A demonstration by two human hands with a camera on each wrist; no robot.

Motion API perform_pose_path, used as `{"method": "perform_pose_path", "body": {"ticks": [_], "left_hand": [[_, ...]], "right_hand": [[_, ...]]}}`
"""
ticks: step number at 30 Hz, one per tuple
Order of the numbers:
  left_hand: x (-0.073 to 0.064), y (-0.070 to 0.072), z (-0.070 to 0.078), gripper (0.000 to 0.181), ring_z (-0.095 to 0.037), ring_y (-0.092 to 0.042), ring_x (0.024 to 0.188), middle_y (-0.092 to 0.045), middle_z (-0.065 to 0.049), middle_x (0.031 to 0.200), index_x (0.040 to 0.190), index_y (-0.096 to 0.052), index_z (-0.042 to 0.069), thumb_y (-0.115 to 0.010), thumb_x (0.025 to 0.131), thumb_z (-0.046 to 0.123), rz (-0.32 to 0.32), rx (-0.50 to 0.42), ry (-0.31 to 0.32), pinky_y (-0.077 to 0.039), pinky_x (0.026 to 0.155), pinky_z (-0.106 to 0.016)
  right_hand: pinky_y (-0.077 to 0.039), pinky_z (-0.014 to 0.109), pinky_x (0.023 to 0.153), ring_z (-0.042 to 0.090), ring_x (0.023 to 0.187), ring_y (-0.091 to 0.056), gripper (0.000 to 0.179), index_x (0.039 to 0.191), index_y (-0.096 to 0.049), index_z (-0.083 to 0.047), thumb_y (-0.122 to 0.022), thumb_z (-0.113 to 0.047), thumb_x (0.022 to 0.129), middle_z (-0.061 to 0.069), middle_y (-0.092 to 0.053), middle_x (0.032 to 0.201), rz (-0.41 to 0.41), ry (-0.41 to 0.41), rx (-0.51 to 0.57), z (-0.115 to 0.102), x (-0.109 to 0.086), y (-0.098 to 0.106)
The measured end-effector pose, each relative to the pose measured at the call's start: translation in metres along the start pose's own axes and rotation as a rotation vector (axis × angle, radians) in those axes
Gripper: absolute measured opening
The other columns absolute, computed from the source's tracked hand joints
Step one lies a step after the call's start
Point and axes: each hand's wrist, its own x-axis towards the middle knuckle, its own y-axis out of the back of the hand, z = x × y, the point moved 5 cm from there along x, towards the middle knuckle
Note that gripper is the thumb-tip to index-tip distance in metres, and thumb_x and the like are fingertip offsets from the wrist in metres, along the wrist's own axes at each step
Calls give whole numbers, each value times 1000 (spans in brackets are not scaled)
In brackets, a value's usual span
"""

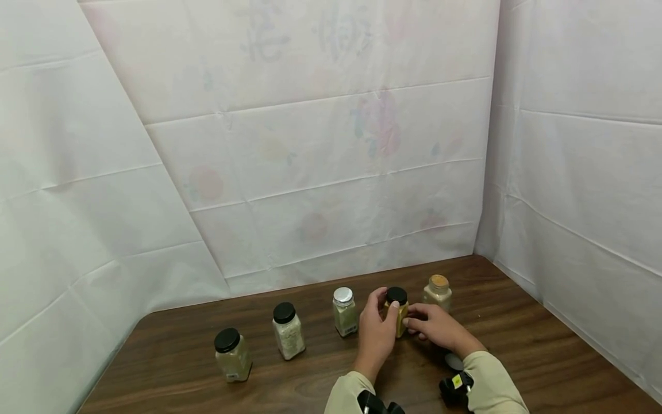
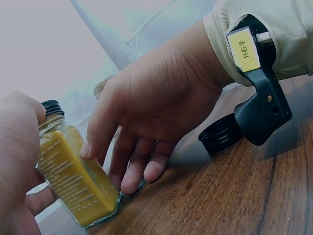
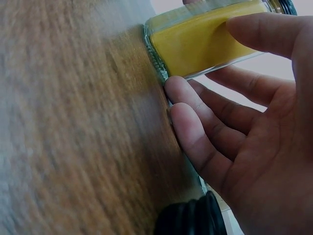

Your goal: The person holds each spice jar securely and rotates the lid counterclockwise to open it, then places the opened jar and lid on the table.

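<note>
A square glass jar of yellow powder (image 2: 78, 176) with a black lid (image 1: 396, 295) stands upright on the table between both hands. My left hand (image 1: 377, 330) grips it around its upper left side, thumb near the lid. Lower down on the right, my right hand (image 1: 437, 326) holds the same jar, its thumb against one face and its index finger reaching behind. The other right fingers curl beside the jar's base in the right wrist view. A pale jar with an orange-brown top (image 1: 438, 292) stands behind the right hand, which partly hides it.
A silver-capped jar of green contents (image 1: 345, 313) is left of my left hand. Farther left stand a black-lidded jar of pale flakes (image 1: 289, 336) and a black-lidded jar of olive powder (image 1: 234, 362). A grey disc (image 1: 454, 361) lies by the right sleeve. White cloth (image 1: 336, 161) hangs behind.
</note>
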Motion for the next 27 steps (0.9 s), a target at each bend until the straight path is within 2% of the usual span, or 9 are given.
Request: {"method": "perform_pose_path", "body": {"ticks": [7,11,18,27], "left_hand": [[0,0,2,46,-17,-59,116,-61,1,128,143,-55,17,-63,100,31,-23,105,-14,-50,95,-42],[-1,0,3,50,-20,-59,116,-60,-1,126,146,-53,16,-63,100,33,-40,141,-25,-48,96,-46],[-1,-1,3,47,-16,-56,121,-57,5,130,143,-53,22,-65,98,33,-59,58,27,-45,100,-43],[-2,0,4,35,-17,-56,123,-62,1,130,133,-57,19,-63,98,21,-30,-12,18,-44,103,-45]], "right_hand": [[-56,40,70,25,91,-67,41,129,-59,8,-60,-24,101,10,-69,105,-1,1,0,0,0,0],[-56,36,70,24,91,-67,42,129,-59,6,-60,-26,101,9,-69,104,-2,-5,-15,2,1,0],[-55,37,71,24,91,-66,41,127,-61,2,-60,-29,101,8,-68,101,1,-5,-19,3,3,1],[-55,39,72,25,94,-66,39,126,-62,2,-61,-27,101,8,-68,104,3,-13,-6,5,3,0]]}}
